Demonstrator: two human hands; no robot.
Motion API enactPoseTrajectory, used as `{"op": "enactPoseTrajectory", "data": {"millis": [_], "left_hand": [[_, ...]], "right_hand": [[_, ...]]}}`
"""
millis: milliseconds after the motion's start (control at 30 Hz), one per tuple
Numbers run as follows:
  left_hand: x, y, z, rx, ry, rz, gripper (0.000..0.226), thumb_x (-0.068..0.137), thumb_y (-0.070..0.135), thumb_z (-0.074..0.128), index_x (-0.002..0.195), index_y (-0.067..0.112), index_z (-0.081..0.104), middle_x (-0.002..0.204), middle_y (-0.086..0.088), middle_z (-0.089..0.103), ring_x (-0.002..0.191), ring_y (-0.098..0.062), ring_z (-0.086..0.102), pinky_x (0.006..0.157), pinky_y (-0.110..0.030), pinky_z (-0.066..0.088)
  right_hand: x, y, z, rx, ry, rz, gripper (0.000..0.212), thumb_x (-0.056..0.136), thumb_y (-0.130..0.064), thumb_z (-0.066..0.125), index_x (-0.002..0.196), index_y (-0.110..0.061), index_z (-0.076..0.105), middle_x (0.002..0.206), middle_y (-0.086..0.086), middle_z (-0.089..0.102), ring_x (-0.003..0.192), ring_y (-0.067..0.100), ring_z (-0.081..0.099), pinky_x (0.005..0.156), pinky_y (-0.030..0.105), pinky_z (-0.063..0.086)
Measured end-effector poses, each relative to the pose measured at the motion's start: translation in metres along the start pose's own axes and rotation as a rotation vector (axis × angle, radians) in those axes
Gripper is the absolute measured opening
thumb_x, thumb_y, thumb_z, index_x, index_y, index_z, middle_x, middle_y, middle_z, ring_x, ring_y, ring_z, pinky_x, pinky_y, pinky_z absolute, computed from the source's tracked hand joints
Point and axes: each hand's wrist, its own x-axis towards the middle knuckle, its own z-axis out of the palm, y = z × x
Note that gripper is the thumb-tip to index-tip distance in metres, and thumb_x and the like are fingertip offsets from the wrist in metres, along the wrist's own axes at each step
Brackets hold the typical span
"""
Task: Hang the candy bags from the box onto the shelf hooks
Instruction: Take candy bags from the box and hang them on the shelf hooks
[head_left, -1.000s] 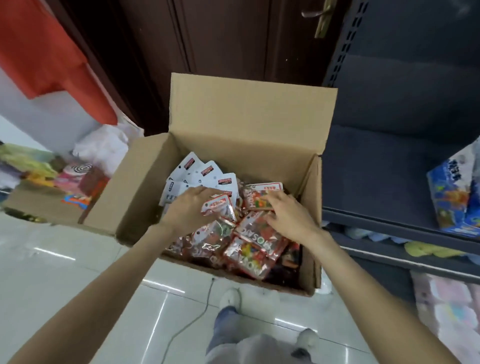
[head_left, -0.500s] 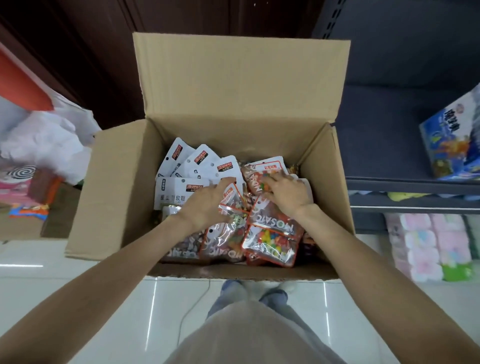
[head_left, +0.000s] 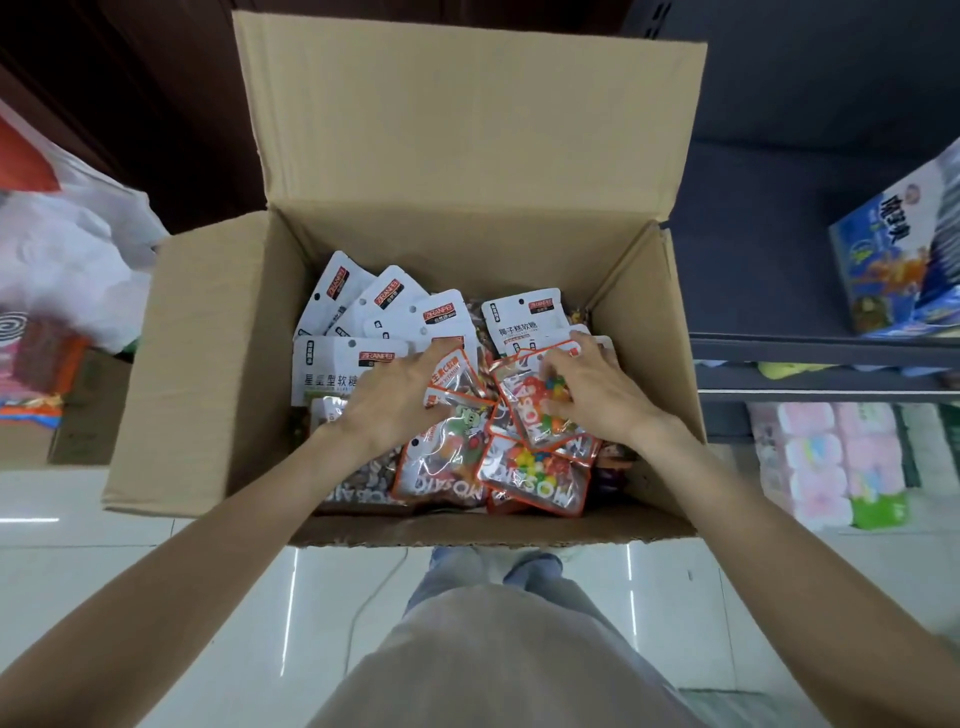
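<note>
Both hands sit slightly farther into the cardboard box (head_left: 218, 364) than half a second ago. Nearest, clear orange-edged candy bags (head_left: 535, 475) lie heaped; about five show. Left hand (head_left: 395, 400) presses curled fingers on one bag; whether it grips is unclear. Right hand (head_left: 597, 389) pinches a candy-filled bag (head_left: 535, 410). Farther back lie about seven white candy bags (head_left: 332, 364). Nothing hangs yet; no hooks are visible on the shelf (head_left: 821, 358) at right.

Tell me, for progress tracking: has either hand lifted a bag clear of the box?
No: both hands sit inside the cardboard box, on the candy bags.
</note>
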Motion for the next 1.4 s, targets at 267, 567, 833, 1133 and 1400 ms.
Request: {"op": "enactPoseTrajectory", "data": {"millis": [267, 567, 833, 1133, 1400], "left_hand": [[-0.004, 0.006, -0.001, -0.195, -0.058, -0.035, 0.09, 0.079, 0.022, 0.078, 0.149, 0.029, 0.024, 0.129, -0.006, 0.061, 0.108, -0.024, 0.063, 0.093, -0.036, 0.05], [-0.005, 0.016, -0.011, -0.162, 0.239, 0.023, 0.028, 0.09, 0.022, 0.066, 0.117, 0.016, 0.068, 0.095, -0.007, 0.074, 0.08, -0.025, 0.068, 0.07, -0.03, 0.047], [0.003, 0.022, -0.061, -0.466, 0.52, 0.012, 0.021, 0.101, 0.022, 0.046, 0.111, 0.005, 0.054, 0.051, -0.001, 0.04, 0.044, -0.015, 0.038, 0.048, -0.022, 0.031], [-0.006, 0.066, -0.079, -0.93, 0.775, -0.071, 0.012, 0.101, 0.022, 0.048, 0.089, 0.02, 0.048, 0.069, 0.002, 0.048, 0.062, -0.007, 0.043, 0.059, -0.033, 0.038], [-0.022, 0.13, -0.08, -1.116, 0.764, -0.133, 0.01, 0.1, 0.022, 0.05, 0.09, 0.021, 0.05, 0.08, -0.007, 0.055, 0.071, -0.019, 0.048, 0.061, -0.033, 0.044]], "right_hand": [[0.002, 0.0, 0.005, 0.019, -0.061, 0.178, 0.121, 0.074, -0.053, 0.077, 0.153, -0.028, -0.011, 0.152, 0.02, 0.023, 0.139, 0.038, 0.02, 0.108, 0.047, 0.032], [-0.032, -0.009, -0.002, 0.381, 0.211, 0.154, 0.1, 0.072, -0.026, 0.085, 0.147, -0.025, 0.019, 0.136, 0.0, 0.052, 0.122, 0.022, 0.054, 0.096, 0.037, 0.046], [-0.091, -0.009, -0.042, 1.064, 0.672, 0.063, 0.098, 0.063, -0.012, 0.086, 0.137, -0.041, 0.03, 0.12, -0.001, 0.064, 0.105, 0.014, 0.066, 0.09, 0.038, 0.055], [-0.088, -0.027, -0.061, 1.727, 0.495, -0.104, 0.062, 0.062, -0.014, 0.077, 0.121, -0.013, 0.056, 0.104, 0.001, 0.074, 0.096, 0.018, 0.071, 0.073, 0.03, 0.057], [-0.09, -0.006, -0.06, 1.592, 0.397, -0.159, 0.074, 0.059, -0.04, 0.081, 0.124, -0.035, 0.047, 0.119, -0.007, 0.067, 0.105, 0.01, 0.067, 0.089, 0.032, 0.054]]}}
